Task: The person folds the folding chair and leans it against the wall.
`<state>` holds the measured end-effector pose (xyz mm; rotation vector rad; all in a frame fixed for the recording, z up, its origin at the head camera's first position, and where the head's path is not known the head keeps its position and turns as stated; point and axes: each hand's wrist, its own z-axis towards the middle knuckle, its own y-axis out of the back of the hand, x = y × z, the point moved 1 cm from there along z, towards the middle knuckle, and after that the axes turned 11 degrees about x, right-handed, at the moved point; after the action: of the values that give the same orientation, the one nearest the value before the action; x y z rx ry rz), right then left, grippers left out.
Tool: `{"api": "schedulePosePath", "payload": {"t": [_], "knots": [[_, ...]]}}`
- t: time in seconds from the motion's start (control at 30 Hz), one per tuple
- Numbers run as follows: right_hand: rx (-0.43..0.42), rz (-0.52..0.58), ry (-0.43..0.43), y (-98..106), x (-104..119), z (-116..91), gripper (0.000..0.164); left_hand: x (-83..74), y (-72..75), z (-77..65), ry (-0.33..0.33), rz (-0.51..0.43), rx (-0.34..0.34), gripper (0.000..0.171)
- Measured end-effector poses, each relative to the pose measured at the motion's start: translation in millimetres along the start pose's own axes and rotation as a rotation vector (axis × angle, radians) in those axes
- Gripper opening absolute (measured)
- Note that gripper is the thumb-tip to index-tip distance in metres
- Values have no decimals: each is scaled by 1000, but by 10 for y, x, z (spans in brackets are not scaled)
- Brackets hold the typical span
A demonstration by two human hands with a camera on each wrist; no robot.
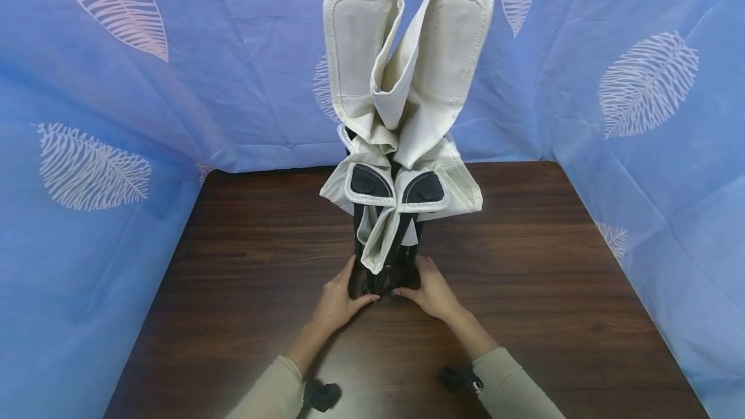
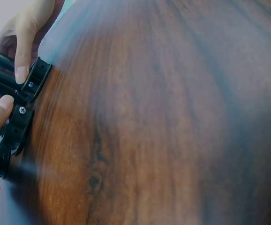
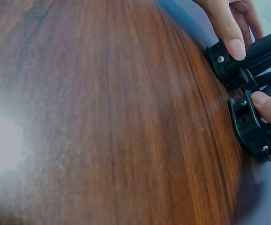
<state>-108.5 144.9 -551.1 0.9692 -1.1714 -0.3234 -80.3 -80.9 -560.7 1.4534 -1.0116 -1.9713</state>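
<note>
A folded camp chair with cream fabric (image 1: 451, 44) and a black frame (image 1: 357, 225) stands upright on the wooden table (image 1: 262, 231). At its base, my left hand (image 1: 339, 301) grips the left side, thumb in front. From the opposite side my right hand (image 1: 435, 291) holds the base in the same way. Both wrist views show the thumbs pressing on the black plastic feet (image 2: 38, 75), which have screws in them. Some fingers pass behind the black tubes (image 3: 267, 49) and are partly hidden.
Blue cloth (image 1: 244, 83) with white leaf prints hangs at the back and both sides of the table. A dark device sits at each wrist, below the sleeves (image 1: 270, 388).
</note>
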Motion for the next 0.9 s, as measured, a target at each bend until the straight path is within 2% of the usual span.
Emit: {"api": "schedulePosePath", "payload": {"t": [0.47,0.67,0.9], "knots": [[-88,-27,11,-39,46,129,65,1,17,140,-46,72,-99,86],[-99,-43,-8,-32,21,235,64,27,7,254,-26,80,-80,84],[-75,-56,-48,0,-36,425,69,81,12,444,-10,76,-26,84]]}}
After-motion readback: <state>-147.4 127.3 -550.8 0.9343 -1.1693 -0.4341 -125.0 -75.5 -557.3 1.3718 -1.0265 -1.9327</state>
